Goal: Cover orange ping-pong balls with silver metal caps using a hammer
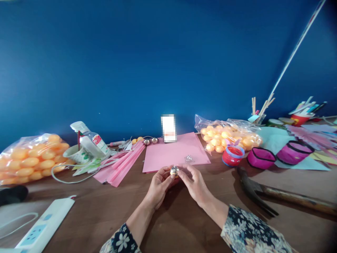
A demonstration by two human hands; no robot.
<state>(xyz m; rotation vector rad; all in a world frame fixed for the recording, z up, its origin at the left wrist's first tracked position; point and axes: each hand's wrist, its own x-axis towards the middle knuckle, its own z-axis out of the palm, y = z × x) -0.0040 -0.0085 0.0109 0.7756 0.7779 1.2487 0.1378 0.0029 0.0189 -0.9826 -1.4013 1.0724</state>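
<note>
**Shiny ball (174,170) held at near edge of pink paper (168,153)**

Left hand (158,185): fingers curled, thumb and fingertips pinching the shiny ball. Right hand (196,184): likewise, from the opposite side. Hammer (281,194) lies right of the pink paper; pink strips (123,162) lie left.

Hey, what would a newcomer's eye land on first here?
Probably the shiny ball between the left hand and right hand, just below the picture's centre. The deep blue wall behind fills much of the upper half. Then a bag of orange balls at far left and a hammer at right.
</note>
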